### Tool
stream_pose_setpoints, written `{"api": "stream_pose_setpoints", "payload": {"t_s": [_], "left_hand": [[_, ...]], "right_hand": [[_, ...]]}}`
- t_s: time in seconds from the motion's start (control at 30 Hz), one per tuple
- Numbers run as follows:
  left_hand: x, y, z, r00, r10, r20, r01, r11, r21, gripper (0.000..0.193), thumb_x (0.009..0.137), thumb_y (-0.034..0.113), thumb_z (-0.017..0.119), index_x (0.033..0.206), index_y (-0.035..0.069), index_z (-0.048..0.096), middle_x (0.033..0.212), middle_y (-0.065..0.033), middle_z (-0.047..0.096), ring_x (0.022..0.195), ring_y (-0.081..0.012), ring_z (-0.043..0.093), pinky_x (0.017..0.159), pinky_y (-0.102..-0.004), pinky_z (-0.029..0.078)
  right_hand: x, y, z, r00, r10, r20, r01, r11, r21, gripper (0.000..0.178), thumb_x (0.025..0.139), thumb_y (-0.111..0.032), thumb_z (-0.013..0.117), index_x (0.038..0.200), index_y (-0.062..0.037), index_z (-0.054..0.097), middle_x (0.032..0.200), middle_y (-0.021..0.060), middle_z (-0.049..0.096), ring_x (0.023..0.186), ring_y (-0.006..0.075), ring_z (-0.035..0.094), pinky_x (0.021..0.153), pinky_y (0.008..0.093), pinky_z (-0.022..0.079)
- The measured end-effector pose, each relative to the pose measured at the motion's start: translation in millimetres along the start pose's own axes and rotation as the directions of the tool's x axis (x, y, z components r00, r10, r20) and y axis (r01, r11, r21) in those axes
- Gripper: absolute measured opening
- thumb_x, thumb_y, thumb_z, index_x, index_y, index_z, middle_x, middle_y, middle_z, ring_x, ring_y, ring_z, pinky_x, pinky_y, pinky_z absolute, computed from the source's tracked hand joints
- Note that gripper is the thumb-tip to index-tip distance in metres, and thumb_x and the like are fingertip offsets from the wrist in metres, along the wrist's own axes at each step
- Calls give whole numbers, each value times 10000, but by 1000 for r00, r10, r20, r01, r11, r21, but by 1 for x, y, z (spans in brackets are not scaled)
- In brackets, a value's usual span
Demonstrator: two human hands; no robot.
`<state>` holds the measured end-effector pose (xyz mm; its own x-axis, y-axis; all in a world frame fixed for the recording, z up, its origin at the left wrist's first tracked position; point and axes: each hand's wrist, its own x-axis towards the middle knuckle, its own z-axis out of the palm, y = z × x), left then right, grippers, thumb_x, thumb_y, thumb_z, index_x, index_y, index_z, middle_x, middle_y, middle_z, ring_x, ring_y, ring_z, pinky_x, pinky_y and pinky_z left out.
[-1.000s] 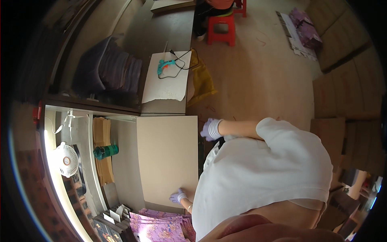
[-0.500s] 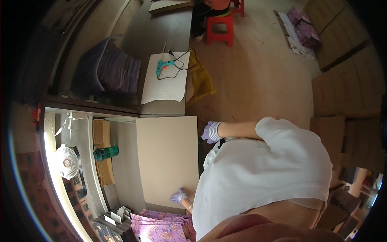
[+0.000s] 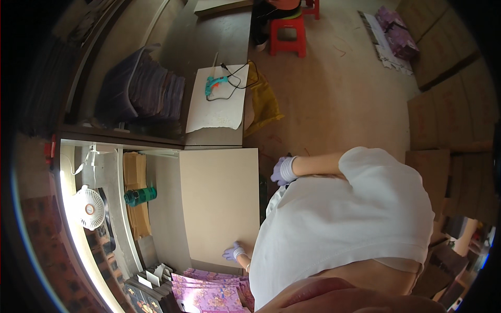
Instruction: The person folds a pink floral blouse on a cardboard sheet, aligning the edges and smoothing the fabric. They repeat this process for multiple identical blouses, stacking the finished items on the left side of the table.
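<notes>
My left hand, in a lilac glove with a striped cuff, lies with fingers spread on the lower end of a large tan cardboard sheet. The sheet rests flat on the worktable. My right hand, gloved the same way, is by my waist, just off the table's edge. Its fingers look curled, and a small dark shape shows beside them; what they hold, if anything, I cannot make out.
On a white board lies a teal glue gun with a black cord. A green bottle, a small fan and purple patterned sheets line the table. Beyond are a red stool, a seated person and stacked cartons.
My right hand has shifted a little to the right, toward my body, and its fingers look more curled. My left hand stays on the cardboard sheet.
</notes>
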<state>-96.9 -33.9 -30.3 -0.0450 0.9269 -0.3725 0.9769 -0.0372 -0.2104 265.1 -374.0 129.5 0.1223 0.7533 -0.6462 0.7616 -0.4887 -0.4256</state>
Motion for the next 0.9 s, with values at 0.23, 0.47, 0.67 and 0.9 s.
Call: {"api": "stream_pose_setpoints", "payload": {"t_s": [0.23, 0.47, 0.67, 0.9], "left_hand": [[-9, 11, 0, 1000, 30, 6, -31, 995, 91, 1030, 787, 627, 643, 1480, -8, 223, 1573, -229, 111, 1396, -402, 241, 1041, -552, 410], [-3, -1, -13, 992, 49, 116, -69, 982, 173, 1195, 683, 702, 705, 1498, 3, 180, 1576, -238, 99, 1427, -416, 183, 1134, -497, 306], [-31, 27, -35, 965, 25, 260, -93, 963, 252, 1275, 617, 677, 784, 1524, 56, 138, 1595, -192, 85, 1452, -354, 181, 1140, -496, 298], [-26, 40, -36, 963, -89, 255, 19, 964, 266, 1209, 611, 615, 828, 1526, 124, 210, 1601, -126, 102, 1397, -303, 297, 1063, -508, 379]], "right_hand": [[-27, 32, 16, 995, 104, 10, -103, 992, -80, 309, 876, -339, 544, 1080, -142, 668, 982, 118, 708, 979, 318, 660, 864, 475, 473], [0, 6, 13, 999, 33, 38, -22, 965, -263, 278, 836, -283, 644, 1075, -141, 661, 1034, 48, 699, 1028, 266, 639, 853, 436, 457], [11, 36, 12, 968, -61, -245, -20, 949, -315, 775, 741, -408, 738, 1411, -155, 441, 1512, 119, 350, 1399, 311, 308, 1056, 510, 350], [133, 10, -52, 945, 142, -295, -236, 921, -312, 1055, 665, -537, 782, 1508, -150, 280, 1560, 177, 220, 1432, 421, 185, 1115, 571, 235]]}}
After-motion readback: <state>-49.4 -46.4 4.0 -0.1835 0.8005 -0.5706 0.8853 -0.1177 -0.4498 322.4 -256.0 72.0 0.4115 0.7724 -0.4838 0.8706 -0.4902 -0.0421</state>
